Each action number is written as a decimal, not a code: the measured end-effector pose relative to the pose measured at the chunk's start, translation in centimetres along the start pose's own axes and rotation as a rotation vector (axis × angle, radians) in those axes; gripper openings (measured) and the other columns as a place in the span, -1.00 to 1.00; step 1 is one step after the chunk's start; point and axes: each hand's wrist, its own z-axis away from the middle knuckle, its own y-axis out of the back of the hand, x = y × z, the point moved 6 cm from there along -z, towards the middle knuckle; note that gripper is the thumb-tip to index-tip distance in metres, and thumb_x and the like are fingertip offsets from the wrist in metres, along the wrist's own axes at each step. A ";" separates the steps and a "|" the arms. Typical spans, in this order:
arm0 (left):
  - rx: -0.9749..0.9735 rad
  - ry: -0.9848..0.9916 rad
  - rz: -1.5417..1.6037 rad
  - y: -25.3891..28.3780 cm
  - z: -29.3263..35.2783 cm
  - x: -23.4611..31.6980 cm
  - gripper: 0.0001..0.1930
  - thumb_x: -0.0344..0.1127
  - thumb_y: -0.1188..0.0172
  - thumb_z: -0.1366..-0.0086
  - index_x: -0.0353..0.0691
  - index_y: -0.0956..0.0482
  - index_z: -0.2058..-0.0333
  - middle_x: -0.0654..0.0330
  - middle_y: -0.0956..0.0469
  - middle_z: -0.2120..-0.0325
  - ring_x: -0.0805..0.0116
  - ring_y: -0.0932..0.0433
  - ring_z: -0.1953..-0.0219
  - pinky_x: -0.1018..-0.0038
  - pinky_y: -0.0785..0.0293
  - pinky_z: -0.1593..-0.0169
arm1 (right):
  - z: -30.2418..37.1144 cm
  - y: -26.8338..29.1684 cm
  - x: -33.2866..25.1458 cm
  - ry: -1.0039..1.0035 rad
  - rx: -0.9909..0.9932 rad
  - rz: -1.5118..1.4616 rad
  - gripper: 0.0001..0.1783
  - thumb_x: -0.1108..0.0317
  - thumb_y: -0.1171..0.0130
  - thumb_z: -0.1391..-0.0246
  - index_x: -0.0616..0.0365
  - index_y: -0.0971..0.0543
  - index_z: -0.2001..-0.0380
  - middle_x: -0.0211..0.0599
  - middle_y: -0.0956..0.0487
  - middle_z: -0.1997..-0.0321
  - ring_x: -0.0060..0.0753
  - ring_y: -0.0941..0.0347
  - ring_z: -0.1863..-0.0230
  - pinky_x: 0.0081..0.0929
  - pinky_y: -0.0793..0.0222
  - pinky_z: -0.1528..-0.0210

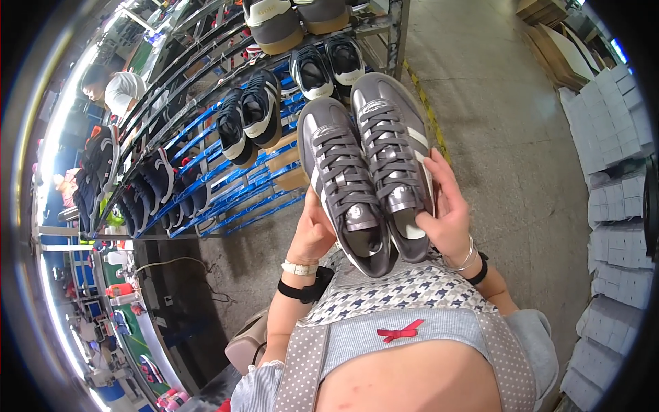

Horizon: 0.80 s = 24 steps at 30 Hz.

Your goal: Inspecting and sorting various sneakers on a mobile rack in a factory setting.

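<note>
A pair of dark grey sneakers (367, 172) with laces tied flat and pale side stripes is held up side by side, toes pointing away from me. My left hand (312, 230) grips the outer side of the left shoe near its heel; its fingers are mostly hidden beneath. Around the right shoe is my right hand (446, 209), thumb at the shoe's opening and fingers along the outer side. The two shoes touch each other, and their insides show at the heel end.
Ahead and left stands a metal rack with blue-wrapped bars (240, 196), bearing several dark shoes (250, 110). Stacks of white boxes (611, 206) line the right side. Flat cardboard (549, 51) leans at the far right. Another person (123, 93) is beyond the rack.
</note>
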 end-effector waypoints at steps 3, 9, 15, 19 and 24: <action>0.025 -0.007 -0.048 0.4 -0.2 -0.5 0.08 0.21 -0.27 0.10 -0.19 0.17 -0.22 0.08 -0.11 -0.15 0.15 -0.18 -0.16 0.22 -0.19 -0.16 | 0.2 -0.2 -0.7 0.054 -0.010 0.145 -0.25 0.71 0.05 0.37 0.28 -0.26 -0.09 0.01 0.06 -0.29 -0.17 0.05 -0.31 -0.39 0.01 -0.24; 0.137 0.097 -0.057 2.7 0.3 -2.0 0.12 0.18 -0.34 0.17 -0.04 0.20 -0.24 0.15 -0.10 -0.15 0.21 -0.17 -0.17 0.27 -0.19 -0.16 | 0.6 -0.7 -1.7 0.183 -0.006 0.196 -0.29 0.58 -0.12 0.30 0.27 -0.24 -0.06 0.13 0.04 -0.27 -0.06 -0.01 -0.27 -0.33 -0.07 -0.20; 0.153 0.154 0.049 3.6 0.4 -2.7 0.12 0.10 -0.40 0.22 -0.10 0.14 -0.22 0.12 -0.15 -0.12 0.19 -0.22 -0.14 0.26 -0.23 -0.14 | 1.0 -0.7 -3.2 0.342 -0.057 0.346 -0.21 0.32 -0.25 0.26 0.23 -0.16 -0.08 0.23 -0.01 -0.22 0.03 -0.04 -0.23 -0.18 -0.02 -0.19; 0.165 0.193 0.031 3.3 0.0 -2.5 0.13 0.09 -0.45 0.30 -0.22 0.04 -0.18 0.08 -0.20 -0.10 0.18 -0.26 -0.11 0.27 -0.26 -0.13 | 1.1 -1.0 -3.8 0.426 0.010 0.476 -0.25 0.36 -0.26 0.32 0.23 -0.21 -0.03 0.21 -0.13 -0.18 0.09 -0.14 -0.16 -0.13 -0.04 -0.16; 0.119 0.184 -0.017 1.9 -0.4 -1.9 0.16 0.09 -0.46 0.34 -0.29 0.01 -0.17 0.06 -0.22 -0.09 0.18 -0.27 -0.11 0.27 -0.24 -0.14 | 0.6 -1.2 -4.8 0.455 0.039 0.560 -0.23 0.44 -0.26 0.47 0.19 -0.27 0.01 0.17 -0.17 -0.17 0.15 -0.16 -0.12 -0.09 -0.08 -0.13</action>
